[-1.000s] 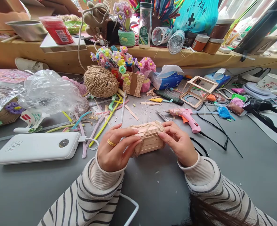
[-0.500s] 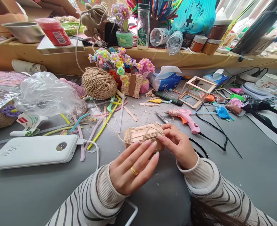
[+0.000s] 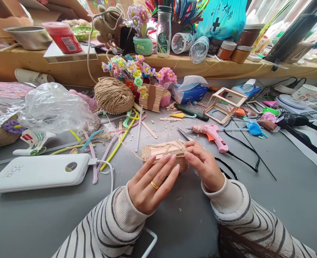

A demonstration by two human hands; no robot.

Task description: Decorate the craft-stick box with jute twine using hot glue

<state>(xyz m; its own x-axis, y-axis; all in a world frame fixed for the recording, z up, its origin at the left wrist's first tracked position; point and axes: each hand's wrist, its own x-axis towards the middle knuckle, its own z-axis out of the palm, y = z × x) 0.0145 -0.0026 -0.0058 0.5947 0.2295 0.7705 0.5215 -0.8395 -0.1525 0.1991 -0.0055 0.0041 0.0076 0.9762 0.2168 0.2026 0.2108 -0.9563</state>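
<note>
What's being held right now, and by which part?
The twine-wrapped wooden piece, by its right end, in the right hand; the left hand lies along its near side.

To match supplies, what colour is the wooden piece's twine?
Light-brown twine, clearest in the head view.

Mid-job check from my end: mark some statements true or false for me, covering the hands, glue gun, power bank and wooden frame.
1. The right hand is at the right end of the twine-wrapped wooden block. True.
2. The left hand wears no ring. False: a gold-coloured ring is on one finger.
3. The pink glue gun lies left of the twine ball. False: it lies to the right.
4. A white cable is plugged into the power bank. True.
5. The open wooden frame stands on the raised ledge. False: it stands on the grey table.
</note>
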